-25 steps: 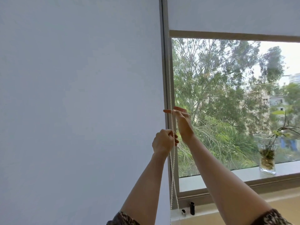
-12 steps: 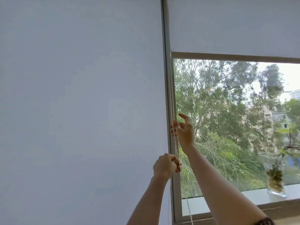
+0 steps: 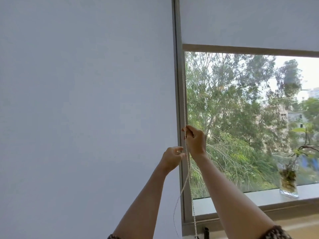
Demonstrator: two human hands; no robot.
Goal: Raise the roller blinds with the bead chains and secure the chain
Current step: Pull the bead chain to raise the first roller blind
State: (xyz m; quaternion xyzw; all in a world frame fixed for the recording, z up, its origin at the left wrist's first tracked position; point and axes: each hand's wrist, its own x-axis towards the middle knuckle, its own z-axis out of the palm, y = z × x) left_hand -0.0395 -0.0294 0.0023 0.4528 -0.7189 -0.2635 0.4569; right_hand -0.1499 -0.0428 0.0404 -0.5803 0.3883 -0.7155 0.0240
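Note:
A white bead chain (image 3: pixel 184 100) hangs down the grey window frame between two roller blinds. My right hand (image 3: pixel 196 141) is closed around the chain at mid height. Just below and to the left, my left hand (image 3: pixel 172 156) has its fingers loosely apart beside the chain, which slackens and swings left under it. The right roller blind (image 3: pixel 250 21) is partly raised, its grey bottom bar (image 3: pixel 250 50) high across the pane. The left roller blind (image 3: pixel 86 100) hangs fully down and fills the left half of the view.
A glass vase with a plant (image 3: pixel 289 181) stands on the window sill (image 3: pixel 241 199) at the right. The grey vertical frame post (image 3: pixel 179 169) separates the two blinds. A small dark object (image 3: pixel 206 232) sits at the bottom below the sill. Trees and buildings lie outside.
My right hand has closed on the chain, its fingers no longer spread. My left hand has loosened its grip. The view has tilted upward, so the right blind's bottom bar appears lower in frame.

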